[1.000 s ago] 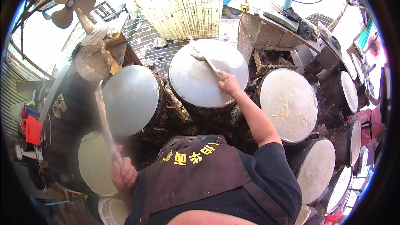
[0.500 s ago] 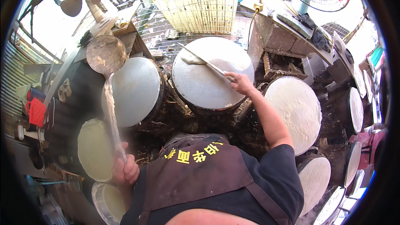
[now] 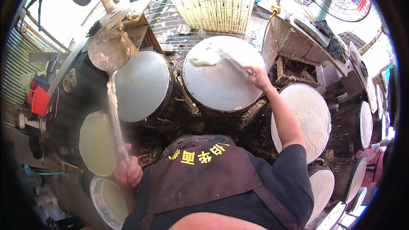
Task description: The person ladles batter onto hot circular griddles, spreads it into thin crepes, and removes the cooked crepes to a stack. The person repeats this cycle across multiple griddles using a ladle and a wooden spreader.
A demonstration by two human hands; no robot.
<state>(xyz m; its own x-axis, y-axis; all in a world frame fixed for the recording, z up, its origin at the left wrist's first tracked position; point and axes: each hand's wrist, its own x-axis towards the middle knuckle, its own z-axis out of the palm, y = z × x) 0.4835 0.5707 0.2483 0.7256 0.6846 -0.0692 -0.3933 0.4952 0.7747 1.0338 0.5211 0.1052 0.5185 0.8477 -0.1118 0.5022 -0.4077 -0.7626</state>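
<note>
Batter (image 3: pixel 203 59) lay as a pale smear at eleven o'clock on the round griddle (image 3: pixel 221 86) straight ahead of me. My right hand (image 3: pixel 258 78) was closed around a flat spreader (image 3: pixel 235 64), whose long axis ran up toward ten o'clock from my grip and ended in that smear. My left hand (image 3: pixel 127 171), well apart at seven o'clock, was clenched on a long-handled ladle (image 3: pixel 109 51) standing almost upright, bowl at the top beside the second griddle (image 3: pixel 142 86). The right hand was plainly the nearer one. Most of the plate toward five o'clock was bare; its rim sat just beside the neighbouring drums.
</note>
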